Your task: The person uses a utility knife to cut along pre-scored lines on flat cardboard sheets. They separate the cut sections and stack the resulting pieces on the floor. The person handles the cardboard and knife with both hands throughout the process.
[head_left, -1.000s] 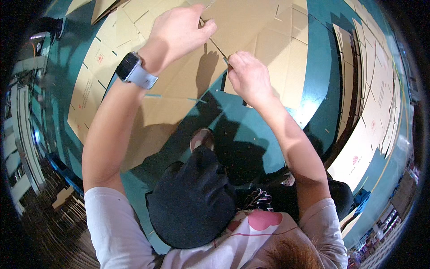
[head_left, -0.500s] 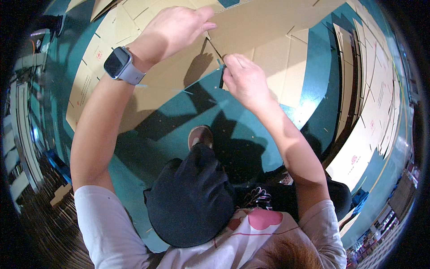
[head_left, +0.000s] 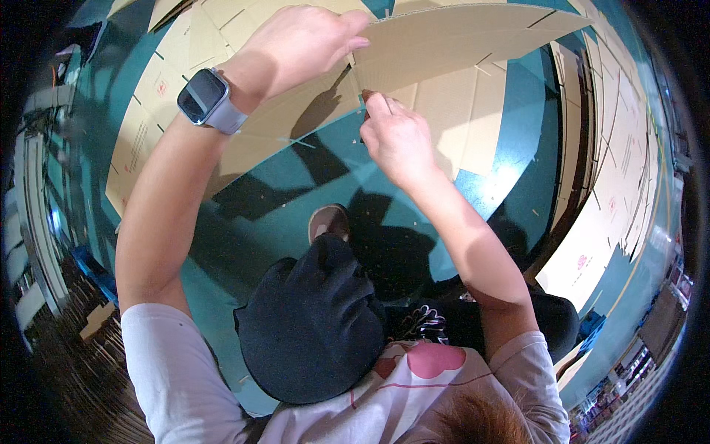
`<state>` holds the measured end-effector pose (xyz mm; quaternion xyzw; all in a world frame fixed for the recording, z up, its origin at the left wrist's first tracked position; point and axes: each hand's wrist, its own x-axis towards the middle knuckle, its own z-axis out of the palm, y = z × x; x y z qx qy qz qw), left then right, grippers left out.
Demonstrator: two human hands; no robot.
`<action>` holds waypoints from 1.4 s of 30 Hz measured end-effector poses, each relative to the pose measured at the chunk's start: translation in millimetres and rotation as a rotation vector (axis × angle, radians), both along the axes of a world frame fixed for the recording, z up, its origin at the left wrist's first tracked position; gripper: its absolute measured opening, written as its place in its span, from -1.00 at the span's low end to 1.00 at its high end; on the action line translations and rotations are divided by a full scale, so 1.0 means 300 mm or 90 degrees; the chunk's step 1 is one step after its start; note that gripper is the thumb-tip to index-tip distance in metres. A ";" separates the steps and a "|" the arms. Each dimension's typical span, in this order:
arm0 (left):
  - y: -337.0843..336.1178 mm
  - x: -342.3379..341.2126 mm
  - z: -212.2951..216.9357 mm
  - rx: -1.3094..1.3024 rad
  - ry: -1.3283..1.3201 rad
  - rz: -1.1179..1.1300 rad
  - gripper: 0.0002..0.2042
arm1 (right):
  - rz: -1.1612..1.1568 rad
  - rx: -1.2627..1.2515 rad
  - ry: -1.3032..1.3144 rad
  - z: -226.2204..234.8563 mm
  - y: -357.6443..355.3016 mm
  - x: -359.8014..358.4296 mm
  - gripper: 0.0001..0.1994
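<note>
Both hands grip a flat cardboard sheet [head_left: 458,37] lifted over the teal floor [head_left: 296,185]: left hand [head_left: 296,44] clamps its near edge, right hand [head_left: 396,137] pinches just beside it.

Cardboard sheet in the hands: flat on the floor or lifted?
Lifted: the cardboard sheet is held by the left hand and right hand, shadowing the floor.
</note>
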<state>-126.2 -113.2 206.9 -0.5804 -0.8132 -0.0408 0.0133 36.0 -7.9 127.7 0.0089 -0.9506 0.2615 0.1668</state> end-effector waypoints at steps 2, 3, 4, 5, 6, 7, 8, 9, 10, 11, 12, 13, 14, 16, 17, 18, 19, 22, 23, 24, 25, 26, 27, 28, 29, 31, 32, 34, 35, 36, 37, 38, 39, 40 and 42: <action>0.001 0.006 0.001 -0.001 -0.006 0.002 -0.77 | -0.001 0.002 -0.015 0.021 0.009 0.003 -0.83; 0.000 0.010 0.002 0.003 -0.011 0.003 -0.77 | -0.003 0.004 -0.022 0.035 0.012 0.002 -0.83; 0.000 0.013 0.002 0.006 -0.016 0.005 -0.77 | -0.003 -0.004 -0.007 0.041 0.014 -0.002 -0.84; 0.000 0.014 0.002 0.007 -0.013 0.002 -0.77 | -0.002 -0.012 0.008 0.044 0.017 -0.008 -0.84; 0.001 0.014 0.003 0.006 -0.010 -0.002 -0.77 | -0.002 -0.021 0.024 0.046 0.020 -0.016 -0.84; 0.000 0.013 0.003 0.005 -0.006 -0.005 -0.78 | 0.003 -0.012 0.020 0.049 0.024 -0.024 -0.83; -0.002 0.014 0.001 0.005 -0.007 -0.005 -0.78 | 0.007 -0.002 0.016 0.052 0.027 -0.032 -0.83; -0.001 0.015 -0.001 0.007 -0.007 -0.008 -0.78 | 0.010 0.009 0.012 0.054 0.032 -0.038 -0.82; 0.000 0.016 -0.002 0.008 -0.007 -0.010 -0.78 | -0.001 0.020 -0.001 0.051 0.033 -0.042 -0.81; 0.000 0.018 0.002 0.010 -0.008 -0.016 -0.78 | -0.011 0.030 -0.015 0.048 0.030 -0.045 -0.80; -0.001 0.020 0.006 0.011 -0.010 -0.019 -0.78 | -0.019 0.039 -0.029 0.043 0.027 -0.047 -0.78; -0.003 0.021 0.009 0.012 -0.011 -0.023 -0.77 | -0.020 0.045 -0.032 0.040 0.025 -0.045 -0.77; -0.005 0.021 0.009 0.014 -0.010 -0.021 -0.78 | -0.021 0.051 -0.035 0.037 0.023 -0.040 -0.76; -0.005 0.023 0.009 0.017 -0.008 -0.018 -0.78 | -0.024 0.050 -0.042 0.034 0.018 -0.026 -0.76; -0.006 0.024 0.010 0.008 -0.010 -0.017 -0.78 | -0.027 0.043 -0.045 0.036 0.012 -0.013 -0.77; -0.001 0.025 0.010 0.000 -0.012 -0.019 -0.78 | -0.032 0.038 -0.048 0.041 0.015 -0.002 -0.79; 0.005 0.025 0.011 -0.007 -0.013 -0.022 -0.79 | -0.031 0.044 -0.065 0.047 0.016 0.004 -0.80; 0.010 0.036 0.012 -0.025 -0.034 -0.023 -0.80 | -0.042 0.068 -0.120 0.063 0.021 0.025 -0.86; -0.001 0.042 0.008 0.008 -0.048 -0.030 -0.82 | -0.046 0.060 -0.139 0.077 0.019 0.040 -0.88; -0.034 0.052 0.011 0.037 -0.063 -0.035 -0.85 | -0.006 0.061 -0.151 0.105 0.021 0.058 -0.89; -0.076 0.062 0.019 0.054 -0.128 -0.011 -0.86 | 0.035 0.058 -0.164 0.140 0.025 0.077 -0.89; -0.115 0.074 0.027 0.060 -0.190 0.016 -0.87 | 0.071 0.022 -0.207 0.174 0.051 0.101 -0.88; -0.154 0.083 0.057 -0.034 -0.235 0.105 -0.84 | 0.107 -0.014 -0.253 0.208 0.081 0.124 -0.86; -0.197 0.086 0.084 -0.132 -0.277 0.194 -0.81 | 0.142 -0.069 -0.255 0.222 0.131 0.146 -0.81; -0.279 0.071 0.089 -0.163 -0.241 0.171 -0.81 | 0.120 -0.071 -0.344 0.261 0.181 0.152 -0.79; -0.324 0.055 0.116 -0.189 -0.227 0.150 -0.75 | 0.037 -0.075 -0.478 0.312 0.298 0.157 -0.62; -0.297 0.052 0.149 -0.187 -0.254 0.142 -0.73 | -0.024 -0.028 -0.558 0.307 0.361 0.155 -0.58; -0.198 0.058 0.186 -0.150 -0.357 0.165 -0.70 | -0.174 -0.092 -0.388 0.280 0.443 0.204 -0.73; -0.105 0.052 0.170 -0.090 -0.321 0.064 -0.70 | -0.219 -0.122 -0.324 0.259 0.473 0.209 -0.81; 0.005 0.045 0.146 -0.029 -0.285 -0.040 -0.69 | -0.235 -0.141 -0.258 0.231 0.480 0.202 -0.82; 0.130 0.056 0.146 -0.083 -0.378 0.047 -0.65 | -0.249 -0.157 -0.190 0.210 0.482 0.191 -0.83; 0.226 0.039 0.085 -0.020 -0.398 0.014 -0.63 | -0.239 -0.146 -0.153 0.196 0.475 0.175 -0.83; 0.326 -0.001 0.046 0.028 -0.320 -0.053 -0.65 | -0.228 -0.136 -0.115 0.192 0.462 0.160 -0.83; 0.409 -0.007 0.020 0.071 -0.242 -0.118 -0.67 | -0.223 -0.090 -0.108 0.166 0.467 0.149 -0.80; 0.523 0.083 0.108 -0.028 -0.295 -0.021 -0.73 | -0.204 -0.065 -0.098 0.138 0.472 0.160 -0.78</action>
